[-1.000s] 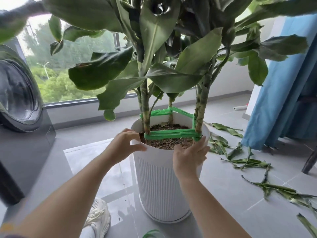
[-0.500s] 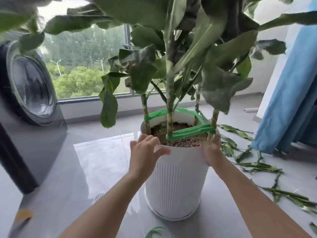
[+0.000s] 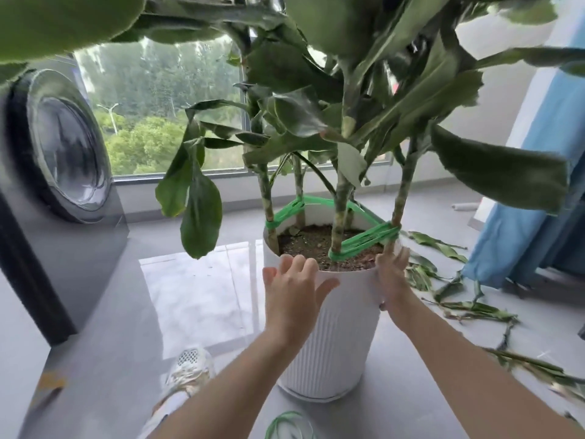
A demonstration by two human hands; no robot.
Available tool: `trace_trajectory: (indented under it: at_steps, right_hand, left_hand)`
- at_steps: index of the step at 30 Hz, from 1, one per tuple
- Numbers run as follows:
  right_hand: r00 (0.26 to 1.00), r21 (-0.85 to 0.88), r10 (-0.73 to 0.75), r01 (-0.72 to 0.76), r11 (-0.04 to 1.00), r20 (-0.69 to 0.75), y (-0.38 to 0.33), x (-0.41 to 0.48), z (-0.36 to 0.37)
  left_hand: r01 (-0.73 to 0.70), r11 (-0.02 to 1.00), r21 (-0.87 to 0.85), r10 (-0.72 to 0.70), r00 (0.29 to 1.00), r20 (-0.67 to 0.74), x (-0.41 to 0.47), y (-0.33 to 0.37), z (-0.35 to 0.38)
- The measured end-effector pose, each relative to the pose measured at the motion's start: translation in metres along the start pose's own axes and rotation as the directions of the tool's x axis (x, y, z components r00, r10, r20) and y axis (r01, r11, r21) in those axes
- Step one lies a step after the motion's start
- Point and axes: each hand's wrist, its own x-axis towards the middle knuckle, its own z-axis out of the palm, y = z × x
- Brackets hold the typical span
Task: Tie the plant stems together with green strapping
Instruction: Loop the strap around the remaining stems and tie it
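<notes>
As the pot (image 3: 332,327) has turned, the left hand (image 3: 294,299) and right hand (image 3: 392,280) press it with fingers (image 3: 299,264) outstretched.

both forearms are bare right up to the left hand (image 3: 294,296) and the right hand (image 3: 392,280). below and left of the left hand, a white mesh sneaker (image 3: 186,372) shows, with pale cloth (image 3: 167,405) at the ankle.

Daylight falls through a wide window (image 3: 158,122) onto a glossy grey tiled floor (image 3: 196,296) — green trees (image 3: 142,144) outside, a dark washing machine (image 3: 60,153) at the left, a pale wall (image 3: 493,99) and blue curtain (image 3: 538,232) at the right.
</notes>
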Motion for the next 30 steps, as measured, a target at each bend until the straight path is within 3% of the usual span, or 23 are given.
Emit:
trace_trajectory:
  at_steps: [2,6,12,17,22,30]
  right_hand:
    - [0.999,-0.047,-0.006,0.003,0.999,-0.048,0.007,-0.012,0.009]
    - [0.979,-0.112,0.139,-0.156,0.981,-0.149,0.008,-0.032,0.026]
    - [0.987,-0.158,0.136,-0.149,0.976,-0.088,0.020,-0.034,0.031]
    - [0.990,-0.184,0.134,-0.141,0.973,-0.046,0.028,-0.021,0.027]
    - [0.984,-0.178,0.176,-0.179,0.968,-0.032,0.029,-0.007,0.024]
    - [0.986,-0.238,0.168,-0.163,0.957,0.000,0.029,0.003,0.016]
  left_hand:
    - [-0.116,0.993,0.020,0.116,0.993,0.027,0.005,-0.013,-0.001]
    - [-0.276,0.961,-0.027,0.277,0.946,0.169,0.025,-0.066,-0.013]
    - [-0.249,0.944,-0.218,0.314,0.881,0.354,0.057,-0.097,-0.016]
    - [-0.278,0.951,-0.136,0.300,0.934,0.193,0.043,-0.096,-0.001]
    - [-0.265,0.961,-0.085,0.275,0.951,0.145,0.038,-0.087,-0.002]
    - [-0.061,0.992,-0.110,0.060,0.998,-0.011,0.017,-0.040,0.009]
